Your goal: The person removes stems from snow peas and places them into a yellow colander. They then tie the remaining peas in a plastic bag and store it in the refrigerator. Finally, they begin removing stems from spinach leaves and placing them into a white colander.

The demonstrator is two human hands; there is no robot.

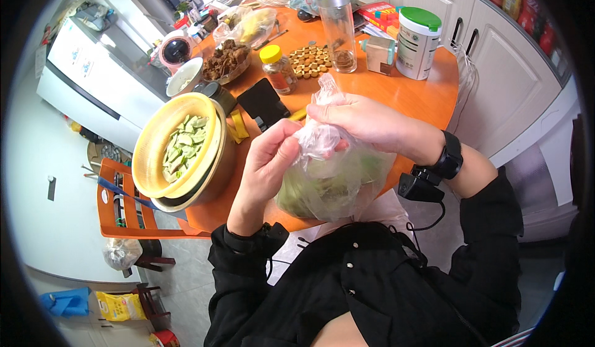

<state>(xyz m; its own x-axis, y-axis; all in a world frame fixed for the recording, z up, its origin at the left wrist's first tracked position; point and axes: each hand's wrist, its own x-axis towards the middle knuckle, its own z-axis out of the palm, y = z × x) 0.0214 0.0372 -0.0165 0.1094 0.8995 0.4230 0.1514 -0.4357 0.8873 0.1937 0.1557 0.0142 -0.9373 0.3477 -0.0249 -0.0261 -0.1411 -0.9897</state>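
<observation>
A thin translucent plastic bag [334, 184] with green contents hangs in front of me at the near table edge. Its gathered neck is pinched by my left hand [272, 154] on one side. My right hand [367, 119] grips the twisted top of the same bag, which pokes up above the fingers. What exactly is inside the bag is blurred by the plastic. To the left, a yellow colander [139, 161] holds flat green bean pieces [186, 142] and sits tilted in a larger metal basin [218, 179].
Behind the bag are a black device [263, 103], a yellow-capped jar [279, 70], a glass bottle [338, 30], a small carton [379, 55] and a green-lidded canister [418, 42]. A bowl of brown dried food [228, 61] stands farther back. An orange chair [125, 198] is at left.
</observation>
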